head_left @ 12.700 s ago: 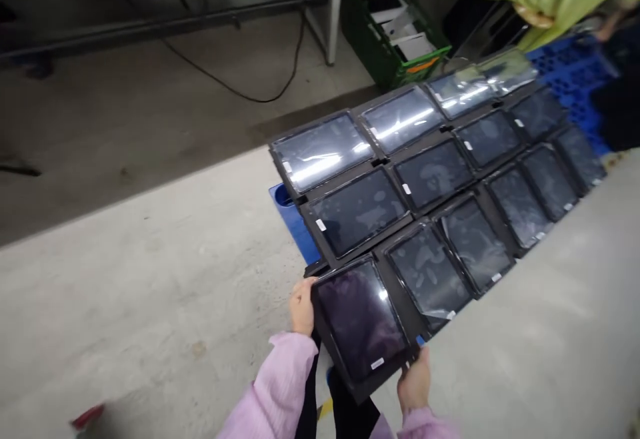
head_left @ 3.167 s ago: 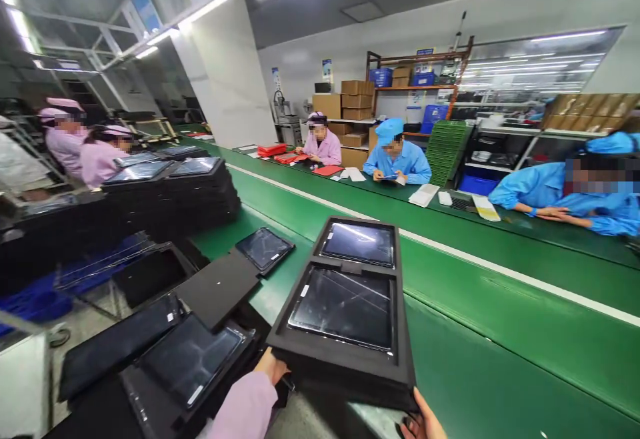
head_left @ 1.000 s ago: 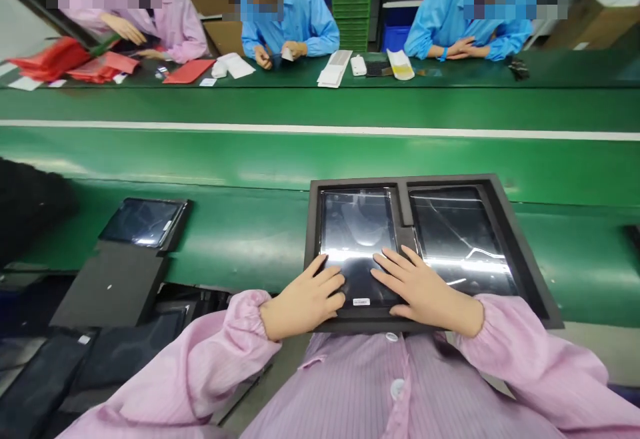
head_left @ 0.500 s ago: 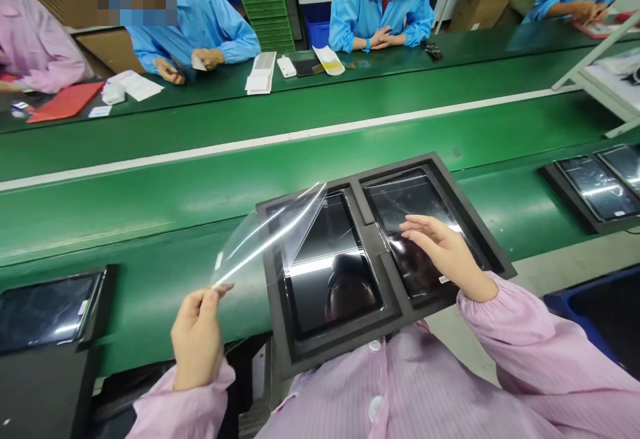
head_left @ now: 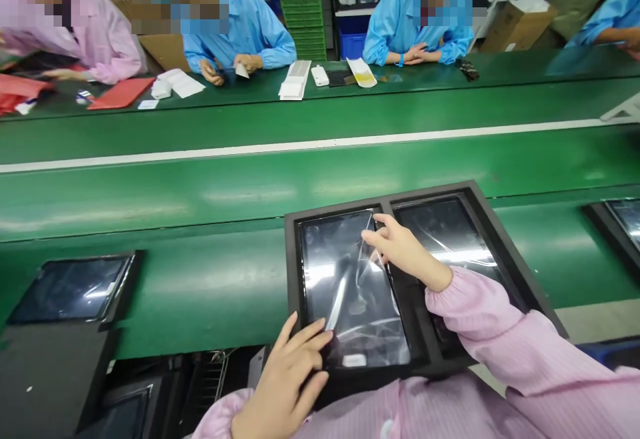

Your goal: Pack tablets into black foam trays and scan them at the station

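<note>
A black foam tray holds two dark tablet screens side by side. Clear plastic film now lies over the left screen, wrinkled, with a white label near its bottom edge. My right hand is at the upper right of that screen, thumb and fingers pinching the film's lifted edge. Fingers spread, my left hand rests its fingertips at the lower left edge of the same screen. The right screen lies in its own recess, partly hidden by my right forearm.
A green conveyor bench crosses the view, with a white strip along it. Another tray with a screen stands at left, and one more tray at right. Co-workers in blue and pink sleeves sit opposite, among papers and red sheets.
The film, held up at the left by my left hand before, now lies across the left screen. My left hand has let go and moved right; my right hand has moved left onto the film.
</note>
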A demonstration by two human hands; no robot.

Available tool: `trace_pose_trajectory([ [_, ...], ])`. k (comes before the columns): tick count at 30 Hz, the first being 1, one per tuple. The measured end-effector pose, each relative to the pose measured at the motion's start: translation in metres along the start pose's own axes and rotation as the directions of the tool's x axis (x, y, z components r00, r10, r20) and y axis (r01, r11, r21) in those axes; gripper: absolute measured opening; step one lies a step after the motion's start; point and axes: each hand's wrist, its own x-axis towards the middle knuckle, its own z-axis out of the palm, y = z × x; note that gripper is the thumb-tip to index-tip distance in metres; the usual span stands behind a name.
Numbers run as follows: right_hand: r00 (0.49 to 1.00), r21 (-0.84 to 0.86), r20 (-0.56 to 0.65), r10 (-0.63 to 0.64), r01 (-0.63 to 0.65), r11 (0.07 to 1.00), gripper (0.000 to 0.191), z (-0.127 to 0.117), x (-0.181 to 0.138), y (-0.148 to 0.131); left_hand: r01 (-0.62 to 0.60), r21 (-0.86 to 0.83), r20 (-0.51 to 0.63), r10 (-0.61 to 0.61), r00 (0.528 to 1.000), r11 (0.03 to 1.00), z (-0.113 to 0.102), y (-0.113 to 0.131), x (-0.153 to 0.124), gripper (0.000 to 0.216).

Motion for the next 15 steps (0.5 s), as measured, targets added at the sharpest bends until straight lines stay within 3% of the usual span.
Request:
trace_pose_trajectory([
  [2,0.991,-0.229,-0.038,-0.125,0.113,0.967,0.051,0.005,0.0,0.002,-0.055,0.171,0.108,0.037,0.994,0.984,0.006,-0.004,-0.002,0.009],
  [4,0.962,-0.362,0.008,-0.273,0.257,0.896,0.047,0.004,-0.008,0.006,-0.076,0.25,0.127,0.045,0.991,0.965,0.011,-0.006,-0.005,0.013],
  [6,0.917,-0.341,0.186,-0.354,0.398,0.852,0.038,-0.004,-0.023,0.01,-0.099,0.289,0.121,0.067,0.99,0.952,0.016,-0.008,-0.009,0.016],
  [9,0.778,-0.179,0.557,-0.289,0.453,0.873,0.024,-0.028,-0.049,0.017,-0.132,0.336,0.09,0.108,0.99,0.933,0.022,-0.009,-0.01,0.016],
  [10,0.733,-0.147,0.634,-0.247,0.428,0.892,0.02,-0.037,-0.057,0.02,-0.134,0.346,0.05,0.125,0.991,0.928,0.024,-0.008,-0.008,0.016],
  [12,0.7,-0.096,0.679,-0.223,0.385,0.918,0.017,-0.052,-0.068,0.026,-0.123,0.355,-0.109,0.172,0.979,0.927,0.027,-0.003,-0.002,0.019],
  [15,0.74,-0.057,0.621,-0.26,0.373,0.926,0.021,-0.062,-0.077,0.037,-0.077,0.366,-0.326,0.205,0.923,0.927,0.028,0.013,0.01,0.023],
])
